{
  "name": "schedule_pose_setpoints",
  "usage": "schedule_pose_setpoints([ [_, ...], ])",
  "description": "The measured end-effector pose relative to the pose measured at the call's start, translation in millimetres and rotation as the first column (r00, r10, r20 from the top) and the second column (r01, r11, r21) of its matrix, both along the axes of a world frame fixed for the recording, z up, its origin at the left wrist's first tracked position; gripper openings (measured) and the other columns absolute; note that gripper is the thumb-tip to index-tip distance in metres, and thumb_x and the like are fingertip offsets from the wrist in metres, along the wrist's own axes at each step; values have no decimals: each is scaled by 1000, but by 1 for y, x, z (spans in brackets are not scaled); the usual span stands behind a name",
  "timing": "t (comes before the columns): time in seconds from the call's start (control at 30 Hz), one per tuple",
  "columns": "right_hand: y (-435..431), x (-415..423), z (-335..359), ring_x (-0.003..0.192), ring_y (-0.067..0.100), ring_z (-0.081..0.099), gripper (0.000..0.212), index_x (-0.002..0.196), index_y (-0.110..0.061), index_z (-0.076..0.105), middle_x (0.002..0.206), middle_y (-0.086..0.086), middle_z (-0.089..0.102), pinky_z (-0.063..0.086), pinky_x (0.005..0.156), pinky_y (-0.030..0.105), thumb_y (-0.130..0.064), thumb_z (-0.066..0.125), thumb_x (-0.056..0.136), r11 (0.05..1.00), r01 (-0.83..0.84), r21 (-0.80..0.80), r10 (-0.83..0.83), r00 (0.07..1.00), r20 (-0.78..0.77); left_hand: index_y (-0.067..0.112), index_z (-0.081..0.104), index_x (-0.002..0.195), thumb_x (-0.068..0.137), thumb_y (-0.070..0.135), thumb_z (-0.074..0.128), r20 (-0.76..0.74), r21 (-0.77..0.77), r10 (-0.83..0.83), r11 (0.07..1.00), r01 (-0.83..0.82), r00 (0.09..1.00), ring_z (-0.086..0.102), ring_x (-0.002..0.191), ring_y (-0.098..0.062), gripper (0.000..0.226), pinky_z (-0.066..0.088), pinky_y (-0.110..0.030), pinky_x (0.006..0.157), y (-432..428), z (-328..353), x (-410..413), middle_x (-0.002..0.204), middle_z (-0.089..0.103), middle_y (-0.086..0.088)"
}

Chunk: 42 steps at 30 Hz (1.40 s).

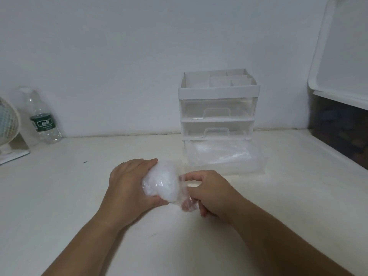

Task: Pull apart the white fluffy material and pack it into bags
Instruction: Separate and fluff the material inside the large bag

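Your forearms reach in from the bottom edge. Your left hand [131, 182] is curled around the stuffed end of a small clear plastic bag [186, 205]. Your right hand [213, 194] pinches the bag's loose mouth end. The white fluffy material [161, 183] sits inside the bag against your left palm, just above the desk [79, 196].

The main risk is at the mouth. If you squeeze hard with the left hand while the right-hand pinch is only partial, the fluff is likely to spring back out. Fibres caught in the closure would stop it closing cleanly. The film is too clear and blurred to tell whether the mouth is already shut. Tugging the two ends apart could also stretch or split the thin plastic.

You have plenty of open desk to the left and toward you. On the right it is tighter, because the pulled-out bottom drawer [225, 158] of the drawer organiser [218, 108] lies just beyond your right knuckles, so a forward sweep could clip its rim. The water bottle [42, 120] and small fan [8, 124] stand well apart at far left, and a lidded storage bin [338, 124] bounds the right.
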State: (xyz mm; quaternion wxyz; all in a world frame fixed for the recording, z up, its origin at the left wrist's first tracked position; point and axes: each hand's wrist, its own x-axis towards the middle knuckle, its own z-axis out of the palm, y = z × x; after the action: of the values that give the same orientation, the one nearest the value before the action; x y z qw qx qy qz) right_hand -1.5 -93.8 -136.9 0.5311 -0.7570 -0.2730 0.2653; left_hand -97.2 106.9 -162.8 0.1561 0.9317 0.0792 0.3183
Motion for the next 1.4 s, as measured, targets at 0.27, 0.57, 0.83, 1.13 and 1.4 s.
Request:
schedule_pose_setpoints([
  [0.27, 9, -1, -8, 38, 6, 53, 57, 132, -28, 58, 60, 3, 66, 46, 44, 21, -28, 80, 79, 996, -77, -44, 86, 958, 274, 29, 55, 128, 39, 72, 83, -85, 34, -11, 999, 14, 996, 48, 108, -8, 103, 41, -22, 87, -4, 3, -3, 115, 51, 21],
  [0.57, 5, 6, -14, 56, 22, 58, 17, 103, -11, 65, 69, 15, 66, 46, 50, 25, -21, 72, 90, 984, -160, 73, 153, 984, 95, 27, 49, 137, 38, 60, 92, -108, 37, -26, 999, 31, 994, 40, 124, -7, 113, 31, -17, 96, -10, 1, -3, 133, 48, 18],
  [0.83, 5, 7, -14, 56, 20, 50, 12, 92, -14, 73, 68, 9, 62, 41, 50, 26, -26, 68, 93, 989, -127, 73, 123, 991, 49, 27, 50, 141, 36, 63, 92, -83, 61, -61, 996, 67, 995, 40, 123, -7, 119, 31, -19, 99, -8, 1, -3, 131, 51, 17],
  [1.13, -47, 30, -3, 56, 16, 55, 34, 88, 5, 69, 65, 8, 68, 45, 58, 27, -25, 82, 77, 989, 102, 110, -106, 994, 28, 39, 53, 136, 37, 69, 85, -85, 161, 62, 986, -47, 994, 40, 131, -18, 109, 29, -44, 112, 15, -1, -8, 137, 47, 12],
  [1.4, -113, 54, 23, 74, 43, 67, 16, 90, 3, 70, 84, 26, 70, 56, 74, 51, -13, 70, 86, 959, 264, 101, -276, 952, 131, 34, 36, 151, 60, 19, 81, -84, 66, 288, 957, -283, 954, 29, 143, -19, 102, 7, -48, 119, 11, -8, -5, 152, 37, 1],
])
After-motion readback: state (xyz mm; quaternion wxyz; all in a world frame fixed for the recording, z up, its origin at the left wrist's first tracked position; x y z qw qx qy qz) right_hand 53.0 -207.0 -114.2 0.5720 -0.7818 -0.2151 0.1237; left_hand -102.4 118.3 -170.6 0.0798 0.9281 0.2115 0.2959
